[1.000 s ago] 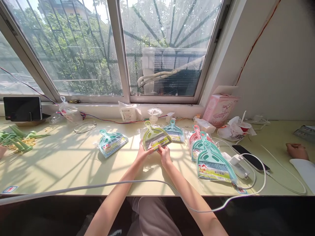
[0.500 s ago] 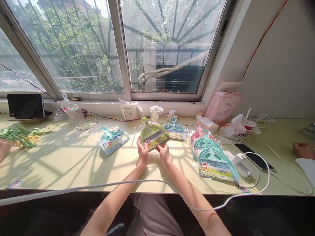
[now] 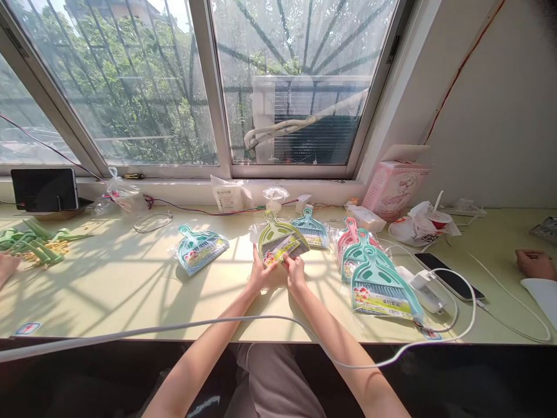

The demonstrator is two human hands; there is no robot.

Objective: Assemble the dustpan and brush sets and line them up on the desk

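A green dustpan set (image 3: 279, 235) in clear wrapping is held above the table between my two hands, its handle pointing away from me. My left hand (image 3: 260, 273) grips its lower left side, and my right hand (image 3: 295, 270) pinches the lower edge near the label. To the left lies a wrapped teal dustpan set (image 3: 201, 248). Another teal set (image 3: 310, 227) lies just behind the green one on the right. Several wrapped sets, a pink one (image 3: 349, 235) and teal ones (image 3: 383, 290) in front, overlap in a pile on the right.
A white cable (image 3: 261, 317) crosses in front, above my forearms. Right of the pile are a power strip (image 3: 429, 297) and a phone (image 3: 450, 277). Other people's hands show at the left edge (image 3: 7, 267) and right edge (image 3: 536, 265). A tablet (image 3: 44, 190) stands back left.
The green set has moved slightly right in my hands and is turned a little. My left hand has shifted right along with it, its fingers now reaching nearer to my right hand.
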